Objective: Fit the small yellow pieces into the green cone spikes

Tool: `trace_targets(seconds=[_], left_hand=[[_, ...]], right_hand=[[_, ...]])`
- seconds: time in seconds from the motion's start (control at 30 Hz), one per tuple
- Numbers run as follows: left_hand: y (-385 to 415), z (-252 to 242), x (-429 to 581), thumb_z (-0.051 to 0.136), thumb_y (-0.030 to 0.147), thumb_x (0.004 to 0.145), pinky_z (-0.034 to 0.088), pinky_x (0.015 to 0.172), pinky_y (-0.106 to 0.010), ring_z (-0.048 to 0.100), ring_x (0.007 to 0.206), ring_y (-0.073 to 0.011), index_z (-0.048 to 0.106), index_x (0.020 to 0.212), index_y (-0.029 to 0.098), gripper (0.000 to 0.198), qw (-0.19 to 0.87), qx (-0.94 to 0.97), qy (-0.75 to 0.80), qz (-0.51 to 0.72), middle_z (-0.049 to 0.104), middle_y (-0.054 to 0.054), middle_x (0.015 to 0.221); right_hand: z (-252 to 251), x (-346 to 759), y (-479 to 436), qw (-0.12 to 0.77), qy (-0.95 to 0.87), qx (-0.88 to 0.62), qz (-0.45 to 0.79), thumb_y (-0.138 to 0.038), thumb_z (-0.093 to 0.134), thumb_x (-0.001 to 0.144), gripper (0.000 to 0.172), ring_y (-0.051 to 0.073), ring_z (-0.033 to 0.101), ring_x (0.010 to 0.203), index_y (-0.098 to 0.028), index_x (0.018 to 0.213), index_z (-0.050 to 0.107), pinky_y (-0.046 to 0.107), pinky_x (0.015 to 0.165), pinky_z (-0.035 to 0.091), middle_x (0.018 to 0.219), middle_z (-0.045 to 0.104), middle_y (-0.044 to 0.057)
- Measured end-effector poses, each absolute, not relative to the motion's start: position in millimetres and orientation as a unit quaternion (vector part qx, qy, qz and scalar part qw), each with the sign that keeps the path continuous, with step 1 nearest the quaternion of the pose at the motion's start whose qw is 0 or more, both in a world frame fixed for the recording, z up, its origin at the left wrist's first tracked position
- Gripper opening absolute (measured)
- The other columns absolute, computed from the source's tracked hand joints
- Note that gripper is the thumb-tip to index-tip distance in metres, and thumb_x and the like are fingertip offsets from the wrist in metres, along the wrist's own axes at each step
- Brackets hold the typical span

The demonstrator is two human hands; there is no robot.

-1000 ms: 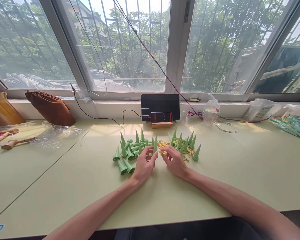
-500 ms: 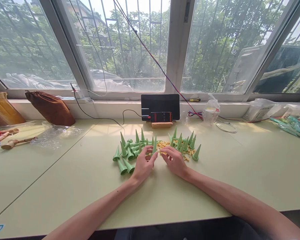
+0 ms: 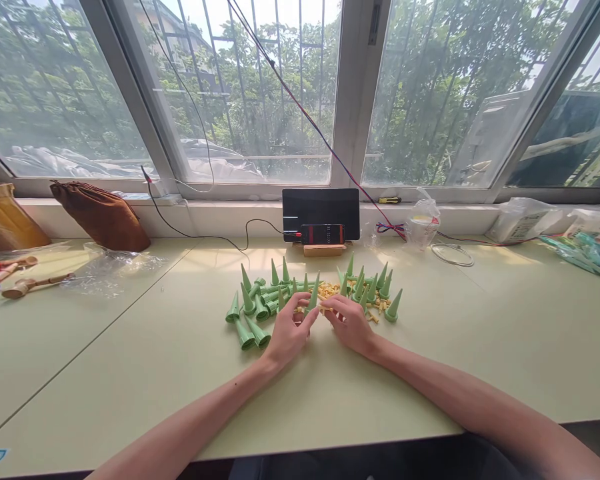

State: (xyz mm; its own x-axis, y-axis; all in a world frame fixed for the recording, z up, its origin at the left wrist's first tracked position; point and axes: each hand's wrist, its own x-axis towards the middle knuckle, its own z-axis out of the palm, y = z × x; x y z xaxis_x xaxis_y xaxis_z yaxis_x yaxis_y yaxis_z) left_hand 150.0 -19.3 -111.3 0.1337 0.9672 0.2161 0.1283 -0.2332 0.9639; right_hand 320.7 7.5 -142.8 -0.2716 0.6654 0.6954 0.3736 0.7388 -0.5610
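My left hand [image 3: 293,328] is closed around the base of a green plastic cone spike [image 3: 315,293], whose tip leans slightly right. Close beside it, my right hand [image 3: 349,321] pinches a small yellow plug [image 3: 324,307] between thumb and fingers, near the cone's lower side. Whether the plug touches the cone cannot be made out. Beyond the hands lies a heap of small yellow plugs [image 3: 329,289]. On the left are several green cones, some lying [image 3: 245,335], others standing [image 3: 247,300]. To the right, several cones stand upright [image 3: 393,307] among loose plugs.
A phone [image 3: 323,234] on a small cardboard stand [image 3: 325,251] leans before a black tablet [image 3: 321,207]. Wooden toys [image 3: 27,285], clear plastic wrap [image 3: 113,270] and a brown pouch [image 3: 103,217] lie left. At right are a coiled cable [image 3: 453,255] and plastic bags [image 3: 525,219].
The held cone has moved slightly right and tilted that way. My left hand has shifted a little right; my right hand has stayed nearly in place with the yellow plug.
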Motion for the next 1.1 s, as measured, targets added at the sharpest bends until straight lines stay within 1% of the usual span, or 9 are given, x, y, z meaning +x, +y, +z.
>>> trace_targets(seconds=[0.2, 0.4, 0.57, 0.73, 0.93, 1.1], left_hand=[[-18.9, -110.8, 148.9, 0.063, 0.047, 0.083, 0.041, 0.036, -0.017, 0.045, 0.043, -0.0011, 0.055, 0.109, 0.022, 0.036, 0.43, 0.618, 0.446, 0.484, 0.051, -0.003, 0.102], [-19.1, -109.6, 147.8, 0.063, 0.047, 0.082, 0.042, 0.035, -0.019, 0.046, 0.044, -0.0019, 0.055, 0.11, 0.022, 0.038, 0.43, 0.619, 0.449, 0.48, 0.052, -0.005, 0.106], [-18.6, -109.7, 147.7, 0.063, 0.048, 0.082, 0.042, 0.034, -0.019, 0.047, 0.043, -0.0021, 0.055, 0.111, 0.023, 0.039, 0.429, 0.62, 0.452, 0.477, 0.052, -0.006, 0.108], [-18.8, -110.5, 148.3, 0.062, 0.048, 0.083, 0.041, 0.035, -0.018, 0.047, 0.044, -0.0015, 0.054, 0.111, 0.022, 0.038, 0.43, 0.621, 0.45, 0.476, 0.051, -0.004, 0.107], [-18.5, -110.7, 149.3, 0.06, 0.049, 0.085, 0.039, 0.036, -0.017, 0.047, 0.044, -0.0027, 0.05, 0.109, 0.022, 0.037, 0.436, 0.611, 0.449, 0.484, 0.052, -0.003, 0.1], [-18.4, -109.4, 148.7, 0.06, 0.05, 0.085, 0.039, 0.035, -0.018, 0.046, 0.044, -0.0027, 0.049, 0.108, 0.021, 0.039, 0.43, 0.607, 0.463, 0.482, 0.052, -0.003, 0.1]], right_hand=[[-142.5, 320.4, 7.0, 0.508, -0.785, -0.322, 0.146, -0.019, 0.054, 0.092, 0.015, 0.014, 0.061, 0.07, -0.021, 0.097, 0.069, 0.023, 0.054, 0.047, 0.086, 0.067, 0.005], [-140.1, 319.4, 5.9, 0.504, -0.786, -0.329, 0.143, -0.019, 0.055, 0.091, 0.014, 0.013, 0.059, 0.065, -0.021, 0.095, 0.069, 0.023, 0.053, 0.046, 0.083, 0.066, 0.004], [-140.7, 319.5, 5.7, 0.495, -0.79, -0.332, 0.141, -0.021, 0.055, 0.092, 0.013, 0.013, 0.06, 0.068, -0.021, 0.094, 0.069, 0.022, 0.054, 0.047, 0.083, 0.066, 0.005], [-142.2, 319.3, 6.3, 0.487, -0.791, -0.347, 0.132, -0.022, 0.055, 0.093, 0.013, 0.013, 0.06, 0.066, -0.021, 0.094, 0.068, 0.022, 0.055, 0.048, 0.083, 0.066, 0.004], [-137.9, 318.2, 2.9, 0.496, -0.78, -0.357, 0.136, -0.026, 0.056, 0.092, 0.014, 0.01, 0.058, 0.058, -0.021, 0.102, 0.065, 0.023, 0.055, 0.05, 0.094, 0.066, 0.005], [-135.9, 317.7, 1.2, 0.493, -0.782, -0.355, 0.137, -0.029, 0.056, 0.093, 0.015, 0.01, 0.057, 0.06, -0.022, 0.102, 0.065, 0.024, 0.056, 0.05, 0.097, 0.065, 0.006]])
